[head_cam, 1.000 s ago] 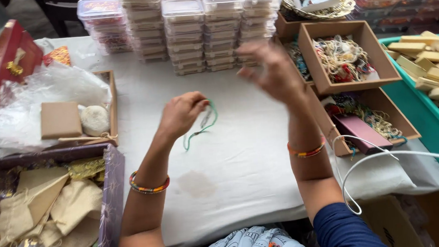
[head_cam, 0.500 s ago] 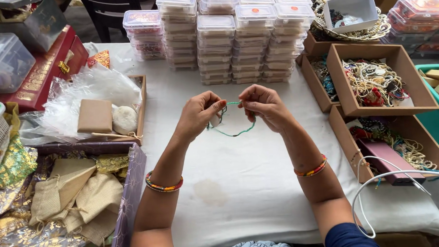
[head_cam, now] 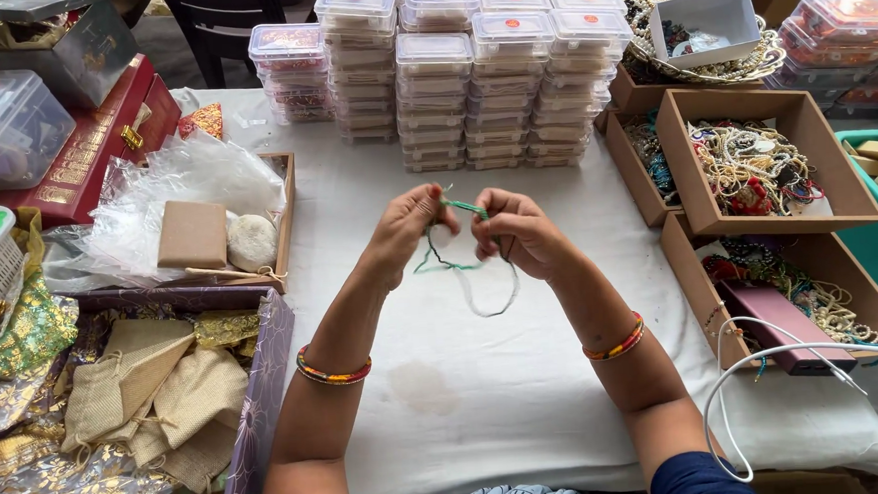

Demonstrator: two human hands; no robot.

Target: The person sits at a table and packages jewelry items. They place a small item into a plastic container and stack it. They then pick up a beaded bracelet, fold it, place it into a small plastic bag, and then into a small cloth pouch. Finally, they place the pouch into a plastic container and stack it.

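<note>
White cloth covers the worktop [head_cam: 527,393], crowded at its edges with stock: stacks of clear lidded plastic boxes [head_cam: 450,76] at the far side, open cardboard trays of beaded jewellery [head_cam: 755,165] to the right, and a patterned box of small cloth pouches [head_cam: 157,402] at the near left. Above the bare middle of the cloth, both hands meet. The left hand [head_cam: 408,229] and the right hand [head_cam: 513,231] each pinch a thin green cord [head_cam: 465,209], fingers closed on it, knuckles almost touching. The short stretch of cord between the two pinches runs roughly left to right, slightly tilted, and sits just between the fingertips, so neither hand is nearer than the other. Below the hands the rest of the cord hangs in a loose loop [head_cam: 492,299] toward the person, with a green tail [head_cam: 438,267] trailing under the left hand. Each wrist wears a coloured bangle [head_cam: 333,371]. A white cable [head_cam: 756,381] curls over the near right corner.
</note>
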